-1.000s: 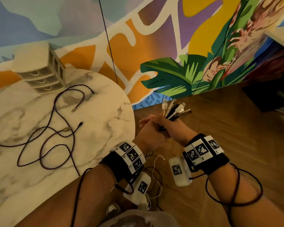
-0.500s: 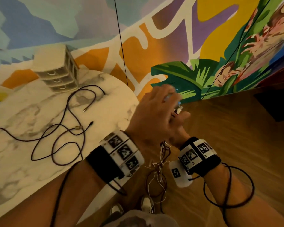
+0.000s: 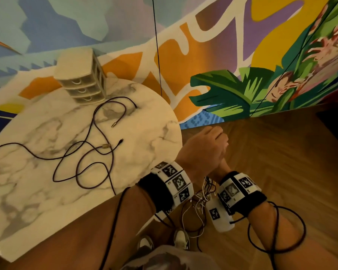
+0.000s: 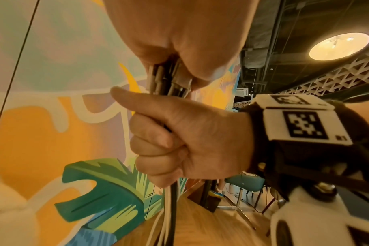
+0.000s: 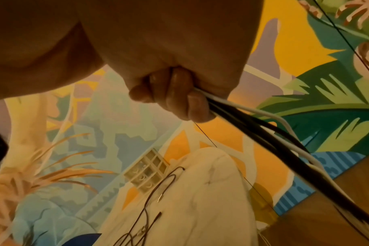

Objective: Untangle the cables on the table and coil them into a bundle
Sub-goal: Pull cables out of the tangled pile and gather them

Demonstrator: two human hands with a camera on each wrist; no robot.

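Observation:
Both hands meet off the table's right edge, above the floor. My right hand [image 4: 179, 141] holds a bundle of black and white cables [image 5: 253, 119] in a fist, thumb laid across it. The bundle's plugs [image 4: 169, 83] stick up out of that fist. My left hand [image 3: 203, 149] curls over the plugs from above and hides them in the head view. The loose cable ends [image 3: 199, 211] dangle in a tangle below the wrists. A long dark purple cable [image 3: 82, 151] lies in loose loops on the marble table [image 3: 144, 114], untouched.
A small beige drawer unit [image 3: 82, 78] stands at the table's far edge against the painted wall. Wood floor lies to the right. My shoes [image 3: 180, 240] show below the hands. Black wrist-camera leads [image 3: 277, 228] loop round my right forearm.
A second ago the plugs fanned out above both hands. My left hand has since come over the top and closed down on them, and the hands have drawn closer together.

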